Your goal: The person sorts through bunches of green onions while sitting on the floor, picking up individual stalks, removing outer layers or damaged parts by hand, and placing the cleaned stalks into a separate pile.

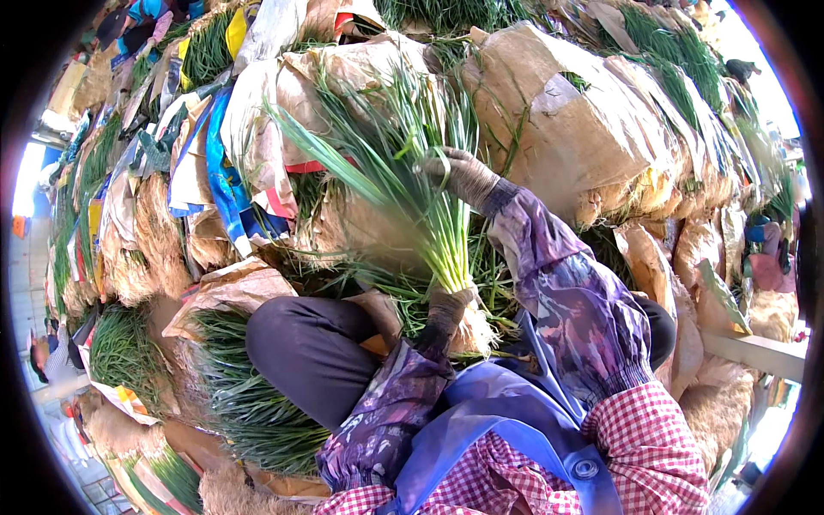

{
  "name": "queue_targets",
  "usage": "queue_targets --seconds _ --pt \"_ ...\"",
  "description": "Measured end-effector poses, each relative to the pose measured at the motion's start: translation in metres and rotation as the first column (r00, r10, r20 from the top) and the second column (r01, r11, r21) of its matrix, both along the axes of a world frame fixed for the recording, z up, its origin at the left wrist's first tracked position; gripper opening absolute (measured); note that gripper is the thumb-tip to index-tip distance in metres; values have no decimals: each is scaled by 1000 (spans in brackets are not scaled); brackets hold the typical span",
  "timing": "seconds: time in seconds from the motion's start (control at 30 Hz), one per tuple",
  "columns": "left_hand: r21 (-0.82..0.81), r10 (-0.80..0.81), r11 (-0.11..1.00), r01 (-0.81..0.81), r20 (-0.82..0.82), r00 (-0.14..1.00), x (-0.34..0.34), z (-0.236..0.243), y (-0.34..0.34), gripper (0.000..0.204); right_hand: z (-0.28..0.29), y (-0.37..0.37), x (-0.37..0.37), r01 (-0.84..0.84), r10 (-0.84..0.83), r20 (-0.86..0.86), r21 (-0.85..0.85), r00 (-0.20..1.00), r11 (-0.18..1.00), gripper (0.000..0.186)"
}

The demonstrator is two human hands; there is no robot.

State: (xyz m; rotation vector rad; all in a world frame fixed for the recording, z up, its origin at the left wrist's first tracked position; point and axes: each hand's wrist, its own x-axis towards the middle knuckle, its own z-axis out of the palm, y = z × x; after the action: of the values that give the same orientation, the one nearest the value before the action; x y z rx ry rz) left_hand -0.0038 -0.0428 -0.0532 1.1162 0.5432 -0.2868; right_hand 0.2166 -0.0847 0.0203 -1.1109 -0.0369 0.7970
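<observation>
Upright before me stands a bunch of green onions (pixel 446 236), with long green leaves fanning to the upper left, pale stems and whitish stringy roots at the bottom. My left hand (pixel 448 311), in a dark, dirty glove, is closed around its lower stems just above the roots. Higher up, my gloved right hand (pixel 462 176) curls its fingers on the leaves at the bunch's right side; some fingertips are hidden among them. Loose green leaves (pixel 493 292) lie under and around the bunch, between my bent legs.
Large paper-wrapped bundles (pixel 558 120) with roots showing are stacked ahead. Blue plastic wrapping (pixel 221 163) hangs at the left. More greens (pixel 249 395) lie beside my left knee (pixel 313 348). A pale bar (pixel 755 354) juts in at right. Other people (pixel 142 21) appear at the far upper left.
</observation>
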Motion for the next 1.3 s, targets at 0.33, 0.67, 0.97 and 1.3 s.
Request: queue_targets --seconds 0.33,0.67,0.97,1.3 --pt "-111 10 994 -20 -88 996 3 17 9 27 3 -12 16 339 -340 71 35 938 940 10" --pt "-394 12 918 -48 -93 996 2 20 13 24 61 -29 -53 0 28 381 -74 924 997 18" --pt "-340 -37 940 9 -76 996 -2 -14 15 33 60 -86 -187 -262 580 568 -544 585 797 17" --pt "84 -87 993 88 -15 996 -1 -41 15 52 48 -82 -112 91 817 195 -981 543 174 87"
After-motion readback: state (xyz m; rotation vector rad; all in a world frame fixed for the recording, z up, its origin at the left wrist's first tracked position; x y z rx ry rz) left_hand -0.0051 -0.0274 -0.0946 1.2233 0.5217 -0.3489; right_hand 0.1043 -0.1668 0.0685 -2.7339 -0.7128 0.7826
